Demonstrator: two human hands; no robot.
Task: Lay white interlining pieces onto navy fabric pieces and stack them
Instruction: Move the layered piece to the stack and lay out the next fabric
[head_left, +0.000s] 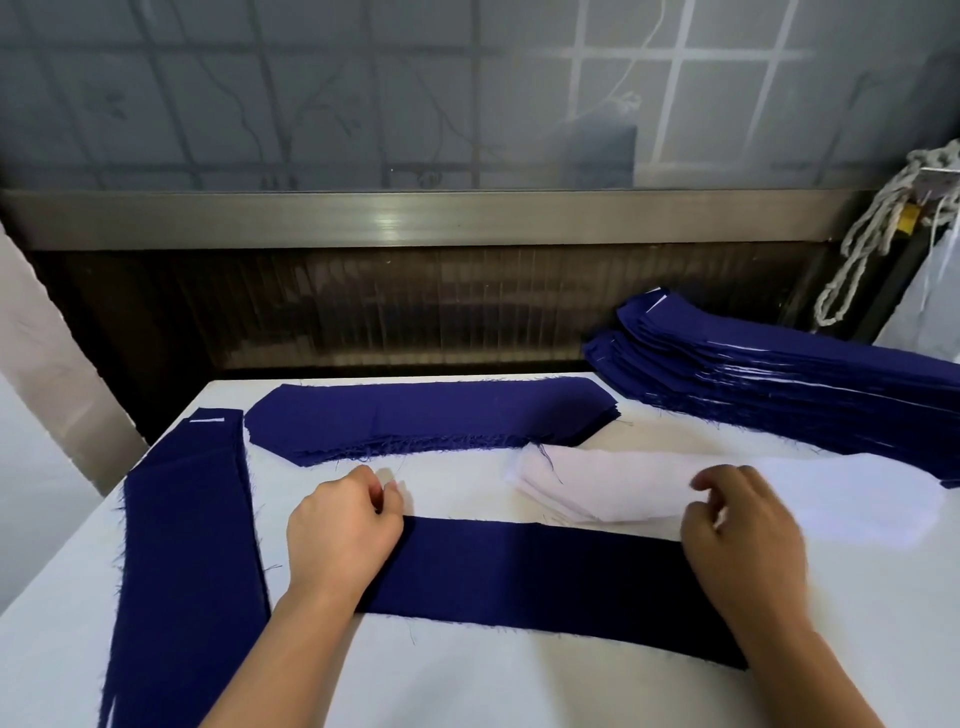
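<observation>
**A:** Where is the navy fabric piece (530, 577)?

**B:** Flat on the white desk (467, 686), near the viewer, likely spread out to receive interlining.

**A:** And the hands?

**B:** The left hand (343, 525) rests curled on its left end. The right hand (743, 530), blurred, curls over its right end, touching the white interlining pieces (613, 483). I cannot tell whether either grips anything.

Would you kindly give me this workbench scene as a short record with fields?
Front piece: navy fabric piece flat, no interlining on it
Hands: left hand curled at its left end; right hand blurred, at its right end
Interlining: white interlining pile just behind it
Navy stacks: left stack, rear stack, tall right stack
Surface: white table
</observation>
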